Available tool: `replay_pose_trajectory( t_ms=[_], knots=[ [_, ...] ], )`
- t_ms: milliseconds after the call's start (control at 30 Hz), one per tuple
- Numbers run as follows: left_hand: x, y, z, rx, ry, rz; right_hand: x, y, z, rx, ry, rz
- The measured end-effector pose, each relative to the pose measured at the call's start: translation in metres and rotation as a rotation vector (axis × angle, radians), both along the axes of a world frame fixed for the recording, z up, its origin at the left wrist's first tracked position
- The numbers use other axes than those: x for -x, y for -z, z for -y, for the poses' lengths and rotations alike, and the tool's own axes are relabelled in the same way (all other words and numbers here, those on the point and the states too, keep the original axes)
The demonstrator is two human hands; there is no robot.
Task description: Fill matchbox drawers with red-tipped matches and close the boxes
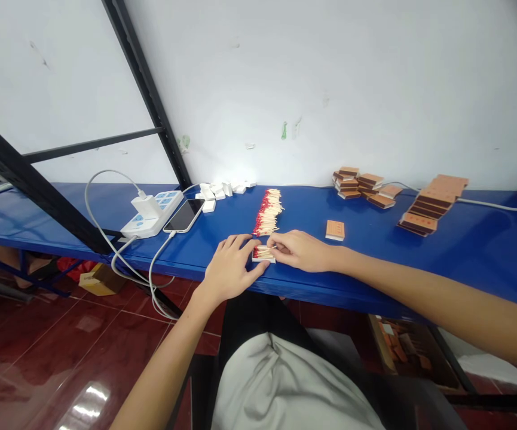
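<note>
A small white matchbox tray (262, 255) half filled with red-tipped matches lies near the front edge of the blue table (464, 251). My left hand (231, 266) rests beside it, fingers curled against its left side and holding it. My right hand (300, 249) pinches matches at the tray's right end. Just behind the tray lies a long heap of loose red-tipped matches (268, 212). One closed brown matchbox (335, 230) sits to the right of the heap.
Stacks of brown matchboxes (361, 186) and a slanted row of them (433, 205) stand at the back right. White empty trays (220, 190), a phone (184, 215) and a power strip with charger (150, 213) lie at the left. Black frame bars cross the left side.
</note>
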State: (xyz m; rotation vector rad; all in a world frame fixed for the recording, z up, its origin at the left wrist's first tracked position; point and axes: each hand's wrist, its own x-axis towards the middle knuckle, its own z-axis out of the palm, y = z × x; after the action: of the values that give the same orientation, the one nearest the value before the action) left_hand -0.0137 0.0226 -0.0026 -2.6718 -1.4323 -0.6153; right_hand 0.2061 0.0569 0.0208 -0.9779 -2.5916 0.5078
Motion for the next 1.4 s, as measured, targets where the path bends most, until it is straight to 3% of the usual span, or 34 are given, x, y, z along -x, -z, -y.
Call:
replay_pose_trajectory(
  t_ms=[400, 633, 1400],
  knots=[
    [0.003, -0.006, 0.005, 0.024, 0.15, 0.117, -0.005, 0.006, -0.003, 0.016, -0.069, -0.152],
    [0.003, -0.005, 0.004, 0.018, 0.142, 0.119, -0.006, 0.007, -0.003, 0.036, -0.024, -0.243],
    [0.003, -0.004, 0.002, 0.024, 0.14, 0.103, -0.006, 0.008, -0.004, -0.013, -0.038, -0.16]
  ],
)
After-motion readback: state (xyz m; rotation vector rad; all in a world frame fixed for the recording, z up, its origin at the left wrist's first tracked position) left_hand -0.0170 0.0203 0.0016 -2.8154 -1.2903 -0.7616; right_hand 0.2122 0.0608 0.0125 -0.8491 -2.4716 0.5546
